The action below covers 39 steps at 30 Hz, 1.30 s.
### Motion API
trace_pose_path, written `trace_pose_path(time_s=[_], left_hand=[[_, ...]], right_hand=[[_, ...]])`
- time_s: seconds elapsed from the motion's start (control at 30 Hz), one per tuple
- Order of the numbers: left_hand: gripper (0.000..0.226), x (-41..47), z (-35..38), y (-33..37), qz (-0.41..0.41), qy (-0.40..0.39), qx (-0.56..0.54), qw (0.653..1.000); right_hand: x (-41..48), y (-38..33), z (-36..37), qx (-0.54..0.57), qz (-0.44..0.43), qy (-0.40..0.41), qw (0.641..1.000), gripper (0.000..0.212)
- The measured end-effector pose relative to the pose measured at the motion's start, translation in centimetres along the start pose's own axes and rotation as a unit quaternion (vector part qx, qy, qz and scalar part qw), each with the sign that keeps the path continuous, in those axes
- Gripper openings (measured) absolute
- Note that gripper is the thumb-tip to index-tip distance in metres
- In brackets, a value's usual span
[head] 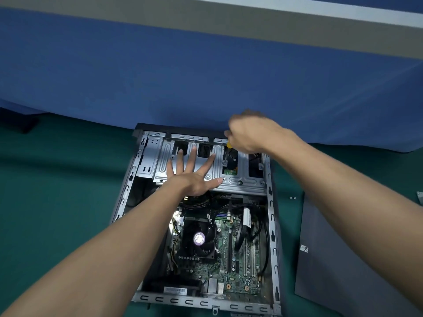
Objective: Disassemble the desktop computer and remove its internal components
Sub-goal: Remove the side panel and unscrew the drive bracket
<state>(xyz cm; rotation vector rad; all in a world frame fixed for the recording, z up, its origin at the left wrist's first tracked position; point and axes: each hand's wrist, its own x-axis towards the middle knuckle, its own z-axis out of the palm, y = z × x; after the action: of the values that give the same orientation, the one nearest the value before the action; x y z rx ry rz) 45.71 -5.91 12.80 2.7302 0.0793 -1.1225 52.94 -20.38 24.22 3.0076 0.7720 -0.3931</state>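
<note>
An open desktop computer case [273, 227] lies on its side on a green mat. Inside I see the green motherboard [238, 266] with a black CPU fan [199, 239] and black cables [249, 227]. A silver metal drive cage [247, 181] spans the far end of the case. My left hand [193, 173] lies flat on that cage with fingers spread. My right hand [254, 133] grips a yellow-handled screwdriver [227, 152], whose tip rests on a screw on the cage.
The removed dark grey side panel [332, 271] lies on the mat to the right of the case. Two small screws [292, 198] sit on the mat beside it. A blue cloth-covered wall [160, 76] rises right behind the case.
</note>
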Motion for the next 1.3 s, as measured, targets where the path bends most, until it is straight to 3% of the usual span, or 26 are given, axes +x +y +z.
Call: trace_pose_path(time_s=[0.17, 0.37, 0.6, 0.73, 0.8, 0.93, 1.2, 1.3], left_hand=[[0.077, -0.1, 0.1, 0.0, 0.002, 0.001, -0.007, 1.000], [0.078, 0.0, 0.2, -0.1, 0.002, 0.008, -0.007, 1.000], [0.078, 0.2, 0.3, -0.1, 0.002, 0.010, -0.006, 1.000], [0.079, 0.3, 0.3, -0.1, 0.006, 0.007, -0.005, 1.000], [0.079, 0.4, 0.3, -0.1, 0.006, 0.007, -0.008, 1.000], [0.079, 0.4, 0.3, -0.2, 0.007, 0.007, -0.009, 1.000], [0.079, 0.5, 0.5, -0.3, 0.007, 0.013, -0.013, 1.000], [0.079, 0.4, 0.4, -0.3, 0.006, 0.014, -0.013, 1.000]], right_hand=[[1.6, -1.2, -1.4, -0.074, -0.031, -0.118, 0.990, 0.031], [1.9, -1.5, -1.4, -0.130, -0.109, -0.116, 0.979, 0.034], [1.3, -0.4, -1.1, -0.088, -0.143, -0.104, 0.980, 0.018], [0.7, -0.2, -0.8, -0.104, -0.108, -0.085, 0.985, 0.047], [0.8, -0.4, -0.8, -0.116, -0.062, -0.072, 0.989, 0.051], [1.1, -1.1, -0.9, -0.116, -0.036, -0.088, 0.989, 0.034], [0.6, -0.8, -1.4, -0.085, -0.077, -0.065, 0.991, 0.032], [0.9, -0.5, -1.5, -0.042, -0.100, -0.084, 0.991, 0.006]])
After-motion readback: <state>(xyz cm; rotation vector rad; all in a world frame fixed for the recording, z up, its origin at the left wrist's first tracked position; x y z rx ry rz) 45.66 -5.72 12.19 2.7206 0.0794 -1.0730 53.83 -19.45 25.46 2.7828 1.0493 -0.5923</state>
